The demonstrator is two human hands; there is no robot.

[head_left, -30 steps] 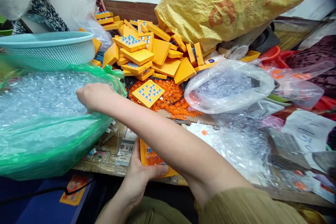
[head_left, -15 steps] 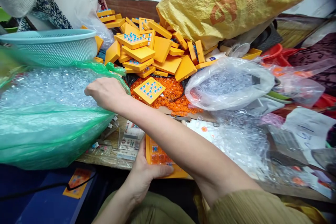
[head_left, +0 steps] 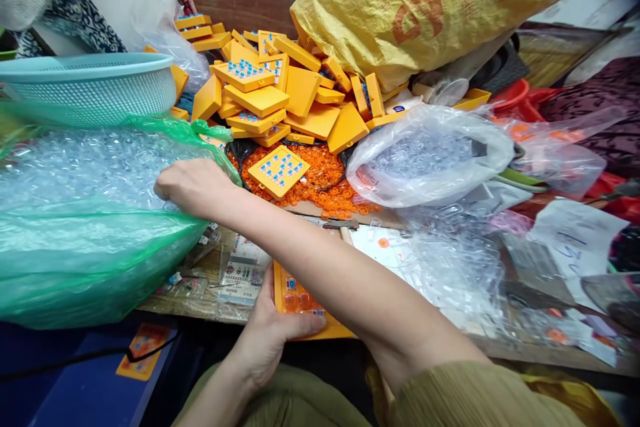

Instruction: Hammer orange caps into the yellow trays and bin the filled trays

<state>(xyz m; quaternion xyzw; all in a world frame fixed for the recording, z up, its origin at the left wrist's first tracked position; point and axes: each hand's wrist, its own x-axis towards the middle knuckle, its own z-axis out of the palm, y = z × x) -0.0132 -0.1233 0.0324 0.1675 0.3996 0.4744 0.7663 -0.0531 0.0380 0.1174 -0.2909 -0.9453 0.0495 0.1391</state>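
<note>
Cluttered wooden table; glossy green bag at left, bulging to the front edge. Orange board, squarish, translucent caps, at front edge, partly behind right forearm; narrow gap to bag. Left hand grips board, thumb on top. Right hand at clear pieces, fingertips hidden, grip can't tell.

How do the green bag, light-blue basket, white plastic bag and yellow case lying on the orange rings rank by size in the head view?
Largest: green bag, though cut off at the left
Next: light-blue basket and white plastic bag, too alike to rank
Smallest: yellow case
</note>
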